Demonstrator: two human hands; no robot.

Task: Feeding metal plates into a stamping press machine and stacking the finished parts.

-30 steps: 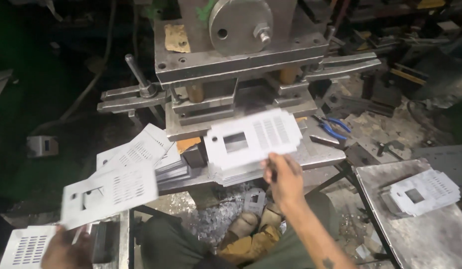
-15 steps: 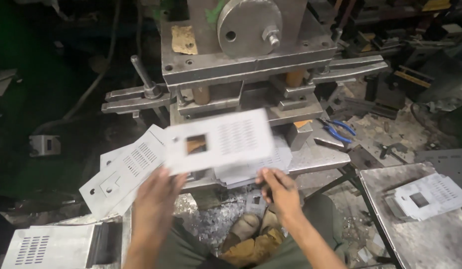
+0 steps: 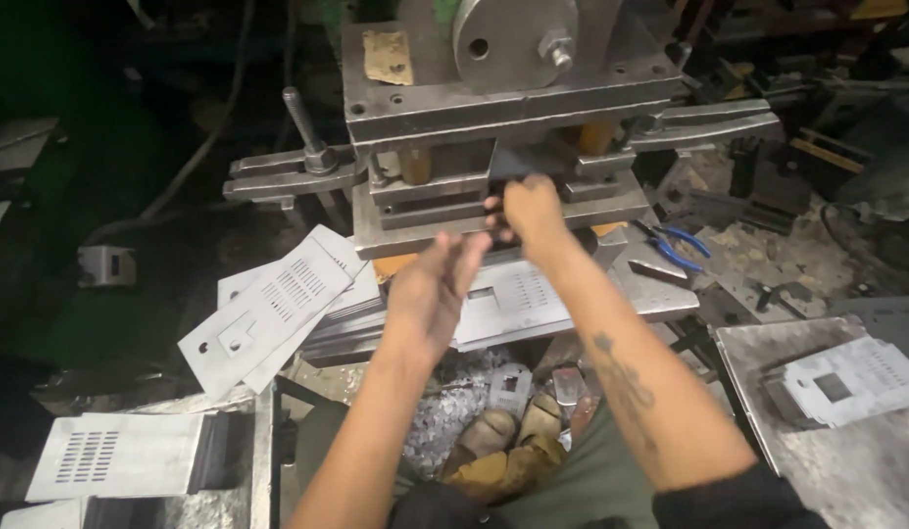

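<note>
Plate (image 3: 518,304) at press (image 3: 493,118) edge — right hand (image 3: 533,208) fingers curled, left hand (image 3: 435,289) fingers wide.

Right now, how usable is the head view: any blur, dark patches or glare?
Head view: the left hand and right hand are smeared by motion blur; the upper left corner falls into near-black shadow; the press and the perforated plates are lit and sharp enough to read; mild sheen on the metal table at right, no harsh glare.

Right hand (image 3: 529,208) reaches into the press die (image 3: 493,196); left hand (image 3: 437,289) hovers above punched plates (image 3: 518,304)
</note>
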